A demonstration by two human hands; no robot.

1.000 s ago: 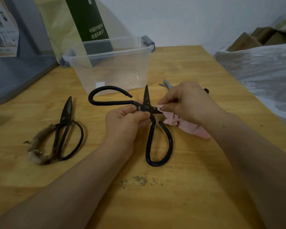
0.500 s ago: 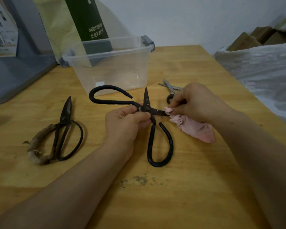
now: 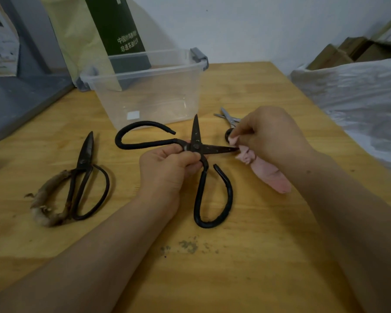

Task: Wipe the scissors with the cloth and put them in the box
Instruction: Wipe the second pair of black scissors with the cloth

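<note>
The left hand [image 3: 167, 168] has its grip closed round the black scissors [image 3: 195, 145] just beside the pivot, with thumb and fingers curled on the shanks. The scissors are spread wide over the middle of the desk [image 3: 235, 279], in front of the box [image 3: 145, 96]. One blade points away toward the box and the other points right. One handle loop reaches left and the other curves back toward the person; whether that loop rests on the wood cannot be told. The right hand [image 3: 271, 136] holds a narrow grip on the pink cloth [image 3: 266, 175], pinching it at the tip of the right-pointing blade, while the rest of the cloth trails down under the wrist. The clear plastic box stands open with grey clasps at its ends. On the left of the desk lies a second pair of dark scissors [image 3: 84, 168], blades together, one handle wrapped in frayed material. Small silver scissors [image 3: 229, 118] lie just behind the right hand, partly hidden by it. A green carton [image 3: 117, 26] stands behind the box, and crinkled white sheeting [image 3: 359, 98] lies to the right.
</note>
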